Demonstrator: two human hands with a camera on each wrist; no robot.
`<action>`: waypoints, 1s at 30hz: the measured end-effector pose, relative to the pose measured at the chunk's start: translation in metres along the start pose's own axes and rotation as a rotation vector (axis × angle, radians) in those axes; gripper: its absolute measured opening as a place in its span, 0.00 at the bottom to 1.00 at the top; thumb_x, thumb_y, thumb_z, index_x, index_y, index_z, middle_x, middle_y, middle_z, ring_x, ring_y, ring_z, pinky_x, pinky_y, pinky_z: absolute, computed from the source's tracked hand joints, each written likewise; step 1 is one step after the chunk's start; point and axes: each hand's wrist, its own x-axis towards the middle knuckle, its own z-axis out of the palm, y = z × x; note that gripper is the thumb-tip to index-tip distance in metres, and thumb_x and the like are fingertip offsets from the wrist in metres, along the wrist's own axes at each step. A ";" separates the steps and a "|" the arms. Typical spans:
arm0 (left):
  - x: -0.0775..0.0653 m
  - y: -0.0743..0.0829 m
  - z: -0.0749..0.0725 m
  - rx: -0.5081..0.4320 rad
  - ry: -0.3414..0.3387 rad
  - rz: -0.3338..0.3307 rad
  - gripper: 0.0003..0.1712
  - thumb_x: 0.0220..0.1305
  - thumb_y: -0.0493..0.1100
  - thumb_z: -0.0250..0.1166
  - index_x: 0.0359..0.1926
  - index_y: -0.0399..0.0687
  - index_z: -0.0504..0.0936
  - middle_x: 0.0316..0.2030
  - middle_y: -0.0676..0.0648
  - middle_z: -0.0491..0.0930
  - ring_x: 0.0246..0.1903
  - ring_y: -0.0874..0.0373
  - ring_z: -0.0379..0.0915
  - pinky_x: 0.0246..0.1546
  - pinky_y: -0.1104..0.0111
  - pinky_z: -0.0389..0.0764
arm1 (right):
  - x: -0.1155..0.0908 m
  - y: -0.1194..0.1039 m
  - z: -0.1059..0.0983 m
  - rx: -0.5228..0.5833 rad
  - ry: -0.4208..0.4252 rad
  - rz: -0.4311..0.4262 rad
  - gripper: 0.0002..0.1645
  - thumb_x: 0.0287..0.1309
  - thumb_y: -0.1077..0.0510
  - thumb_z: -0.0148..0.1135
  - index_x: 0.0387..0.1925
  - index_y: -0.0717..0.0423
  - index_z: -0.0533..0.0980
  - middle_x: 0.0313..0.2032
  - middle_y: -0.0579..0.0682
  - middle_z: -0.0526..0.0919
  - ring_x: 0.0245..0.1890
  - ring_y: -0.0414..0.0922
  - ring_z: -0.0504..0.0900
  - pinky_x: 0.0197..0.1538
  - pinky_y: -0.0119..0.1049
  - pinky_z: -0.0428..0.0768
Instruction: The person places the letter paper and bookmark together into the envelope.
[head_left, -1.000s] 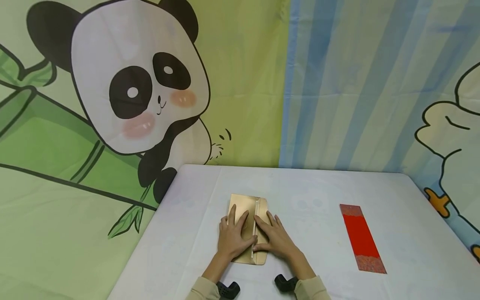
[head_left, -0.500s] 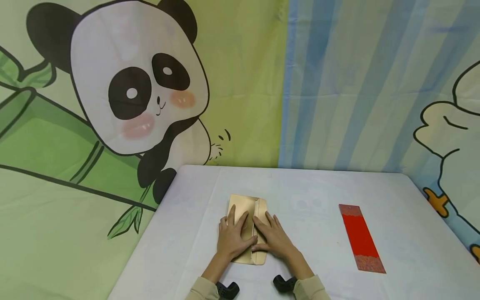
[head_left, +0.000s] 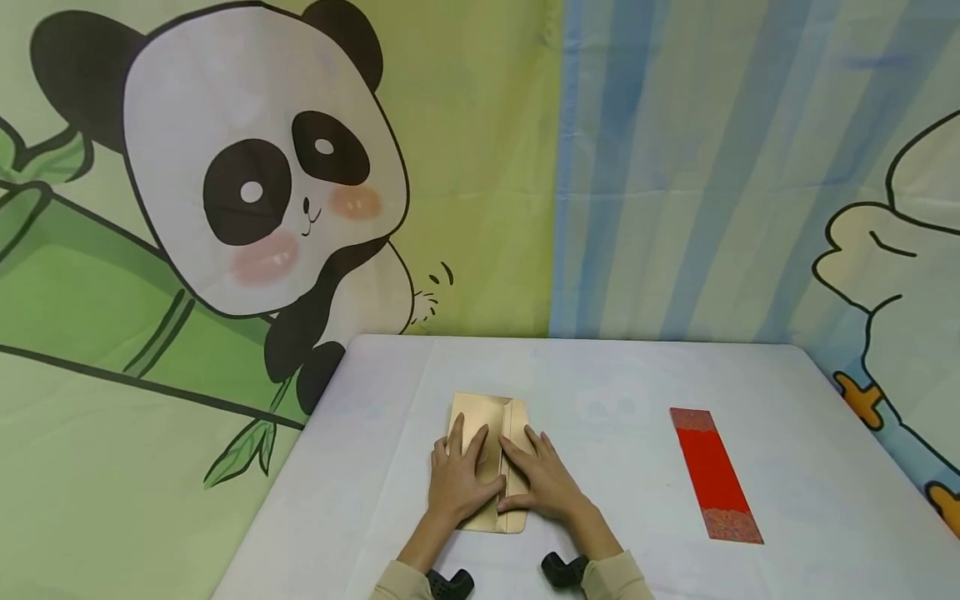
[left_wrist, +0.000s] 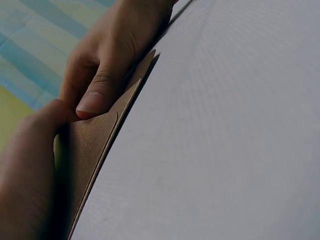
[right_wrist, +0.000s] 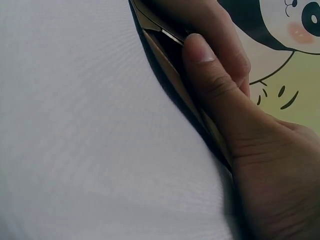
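Observation:
A flat gold paper envelope (head_left: 480,406) lies on the white table, a long folded flap (head_left: 517,414) running down its right side. My left hand (head_left: 454,487) rests on its left part with fingers spread and the thumb reaching toward the fold. On the flap side, my right hand (head_left: 553,487) presses with extended fingers, index finger and thumb right at the flap's edge. The left wrist view shows the right thumb (left_wrist: 93,102) on the envelope's near end. In the right wrist view a narrow gap shows under the flap beside the thumb (right_wrist: 200,50).
A long red strip with patterned ends (head_left: 717,471) lies to the right on the white table (head_left: 615,375). Black wrist devices (head_left: 564,571) sit by both sleeves. Behind the far table edge hangs a cloth printed with a panda (head_left: 262,167).
The head view has shifted slightly, moving everything a little to the left. The right fingertips have slid slightly toward the left hand, and the pale line along the flap looks thinner.

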 end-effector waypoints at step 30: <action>-0.001 0.000 0.000 -0.007 0.032 0.022 0.46 0.33 0.68 0.60 0.60 0.62 0.68 0.66 0.41 0.52 0.47 0.42 0.60 0.42 0.51 0.63 | -0.001 -0.002 -0.003 0.025 0.000 0.022 0.63 0.29 0.22 0.57 0.67 0.44 0.53 0.66 0.52 0.57 0.66 0.59 0.48 0.60 0.59 0.52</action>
